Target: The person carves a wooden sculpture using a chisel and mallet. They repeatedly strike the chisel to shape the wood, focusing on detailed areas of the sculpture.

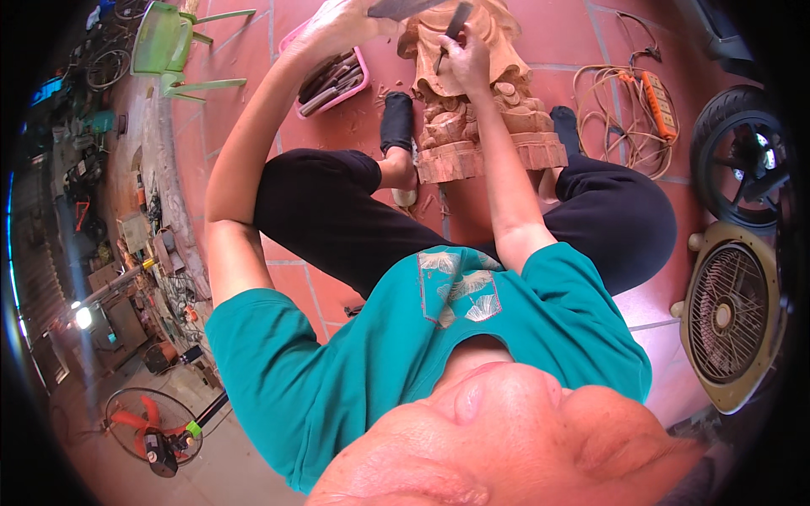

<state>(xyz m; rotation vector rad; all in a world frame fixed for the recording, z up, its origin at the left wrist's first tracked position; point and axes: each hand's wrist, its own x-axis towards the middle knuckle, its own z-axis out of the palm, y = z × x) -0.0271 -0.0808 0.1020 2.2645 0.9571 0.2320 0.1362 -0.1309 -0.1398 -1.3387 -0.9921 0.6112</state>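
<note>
Red tiled floor [557, 84] beneath wooden carving [510, 67]; dim, perhaps tool-strewn clutter [80, 219].

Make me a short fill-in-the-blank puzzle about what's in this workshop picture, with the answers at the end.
1. The narrow tool at the wooden carving is held in the ____ grip.
2. Several other tools lie in a tray coloured ____.
3. The chair is coloured ____.
4. Just below the black wheel is a boxy electric ____.

Missing words: right; pink; green; fan.
</note>
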